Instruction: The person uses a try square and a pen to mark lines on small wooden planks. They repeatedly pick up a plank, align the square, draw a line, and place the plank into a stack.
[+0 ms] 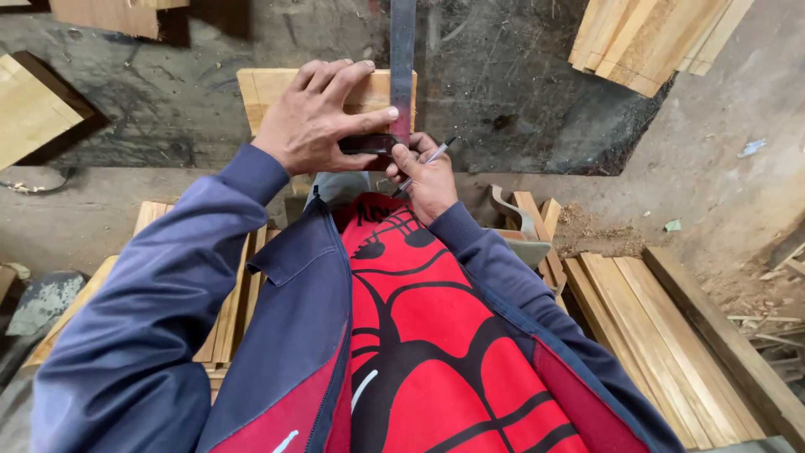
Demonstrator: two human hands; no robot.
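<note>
The board (pixel 277 88) lies flat under the left hand (pixel 314 117), whose spread fingers also pin the square (pixel 402 75) at its right edge. Just below, the right hand (pixel 428 180) pinches a pen (pixel 429 158). Light pressure could let the square slip, skewing the line.
</note>
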